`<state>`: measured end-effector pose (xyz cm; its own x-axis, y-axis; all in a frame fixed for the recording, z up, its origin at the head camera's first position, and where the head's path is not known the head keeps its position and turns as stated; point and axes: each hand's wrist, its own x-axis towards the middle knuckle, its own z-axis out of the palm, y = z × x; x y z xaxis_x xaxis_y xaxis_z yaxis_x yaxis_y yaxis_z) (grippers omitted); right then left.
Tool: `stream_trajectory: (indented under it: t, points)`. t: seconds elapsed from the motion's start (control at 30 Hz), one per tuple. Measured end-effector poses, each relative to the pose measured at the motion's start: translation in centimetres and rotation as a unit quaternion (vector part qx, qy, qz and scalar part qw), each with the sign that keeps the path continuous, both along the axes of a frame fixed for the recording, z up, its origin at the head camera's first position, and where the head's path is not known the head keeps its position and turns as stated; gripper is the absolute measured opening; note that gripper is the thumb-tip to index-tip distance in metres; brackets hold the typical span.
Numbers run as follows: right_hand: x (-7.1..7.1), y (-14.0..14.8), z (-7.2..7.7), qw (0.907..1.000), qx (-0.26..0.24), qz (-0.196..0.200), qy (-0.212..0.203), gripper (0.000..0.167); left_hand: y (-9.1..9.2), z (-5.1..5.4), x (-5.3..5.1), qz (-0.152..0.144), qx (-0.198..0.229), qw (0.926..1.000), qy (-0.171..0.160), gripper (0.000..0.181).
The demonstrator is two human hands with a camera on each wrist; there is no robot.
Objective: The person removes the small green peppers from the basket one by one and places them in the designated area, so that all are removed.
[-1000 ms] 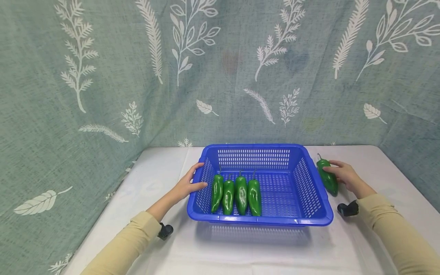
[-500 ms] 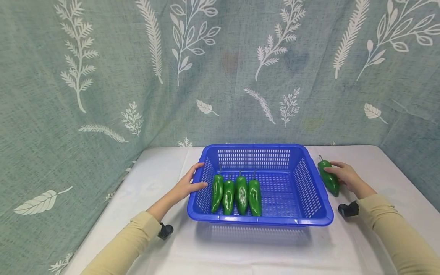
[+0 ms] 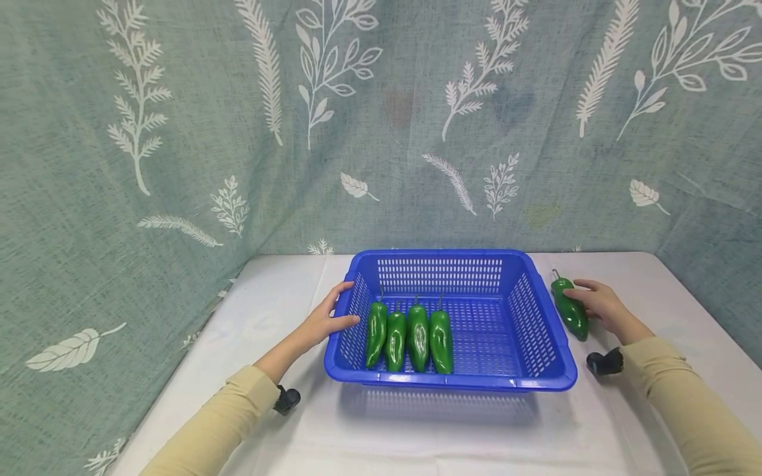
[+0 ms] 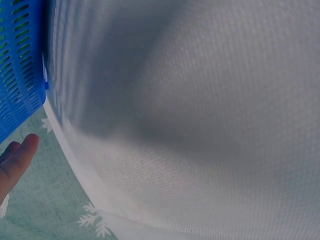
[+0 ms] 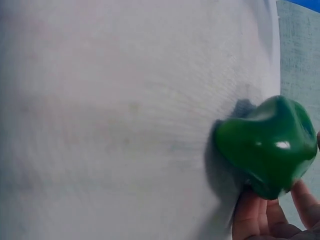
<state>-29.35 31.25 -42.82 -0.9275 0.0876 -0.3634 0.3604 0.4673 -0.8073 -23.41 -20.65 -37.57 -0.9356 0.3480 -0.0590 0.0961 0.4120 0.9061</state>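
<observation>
A blue perforated plastic basket [image 3: 440, 381] stands on the white-covered table. Several glossy green chili peppers [image 3: 418, 337] lie side by side in its left half, stems toward the far wall. At the basket's left rim rests my left hand [image 3: 321, 322], thumb tip over the edge and fingers fairly straight; in the left wrist view its fingertips [image 4: 22, 157] extend beside the basket's outer wall [image 4: 20, 65]. Outside the right wall, my right hand [image 3: 602, 308] grips another green chili pepper [image 3: 573, 318]. The right wrist view shows that pepper end-on, with fingers [image 5: 247, 215] under it.
A green cloth [image 3: 381, 132] with white leaf prints hangs behind and to the left of the table. White table cover [image 3: 440, 449] stretches in front of the basket and to both sides. Black wrist cameras [image 3: 288, 400] sit under the forearms.
My right hand and its pepper have shifted very slightly right, away from the basket wall. The left hand, the basket and the peppers in it have stayed put.
</observation>
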Motion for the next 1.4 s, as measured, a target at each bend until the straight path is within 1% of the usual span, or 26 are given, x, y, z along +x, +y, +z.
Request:
stream_trajectory:
  t: [0.1, 0.17, 0.2, 0.33, 0.43, 0.53, 0.7, 0.83, 0.97, 1.1, 1.3, 1.4]
  points:
    - [-0.1, 0.0, 0.4, 0.9998, 0.013, 0.007, 0.010, 0.081, 0.0, 0.0, 0.0, 0.001, -0.005, 1.0000, 0.003, 0.072]
    - [-0.1, 0.0, 0.9, 0.9995, 0.018, 0.014, 0.021, 0.080, -0.2, -0.5, -0.4, 0.002, -0.005, 1.0000, 0.005, 0.072]
    - [-0.1, 0.0, 1.1, 0.9992, 0.020, 0.020, 0.030, 0.079, -0.2, -0.5, -0.4, 0.002, -0.004, 1.0000, 0.003, 0.072]
    - [0.0, 0.0, 2.2, 0.9962, 0.043, 0.041, 0.064, 0.076, -0.8, -2.1, -1.4, 0.005, -0.001, 1.0000, 0.002, 0.073]
    - [0.1, -0.1, 3.1, 0.9928, 0.060, 0.056, 0.087, 0.073, -0.8, -2.4, -1.5, 0.005, -0.005, 0.9999, 0.008, 0.073]
    - [0.0, -0.4, 4.3, 0.9910, 0.055, 0.067, 0.102, 0.073, -0.9, -2.4, -1.5, 0.005, -0.003, 0.9999, 0.010, 0.073]
    - [-0.2, -0.9, 6.4, 0.9906, 0.042, 0.080, 0.102, 0.075, -0.8, -2.3, -1.4, 0.005, -0.004, 0.9999, 0.013, 0.074]
    - [-0.3, -1.5, 7.7, 0.9900, 0.027, 0.092, 0.104, 0.075, -0.8, -2.4, -1.4, 0.007, -0.010, 0.9997, 0.020, 0.074]
    - [-0.4, -2.3, 8.9, 0.9881, 0.010, 0.106, 0.111, 0.076, -0.7, -2.4, -1.4, 0.008, -0.009, 0.9997, 0.019, 0.074]
    - [-0.2, -3.3, 10.1, 0.9873, -0.001, 0.113, 0.112, 0.077, -0.8, -2.4, -1.4, 0.009, -0.008, 0.9998, 0.018, 0.073]
    - [0.4, -5.0, 11.6, 0.9844, -0.026, 0.135, 0.110, 0.074, -0.8, -2.4, -1.4, 0.003, -0.009, 0.9997, 0.022, 0.073]
    - [0.7, -6.0, 12.1, 0.9825, -0.044, 0.145, 0.109, 0.075, -0.8, -2.4, -1.5, 0.003, -0.009, 0.9998, 0.018, 0.073]
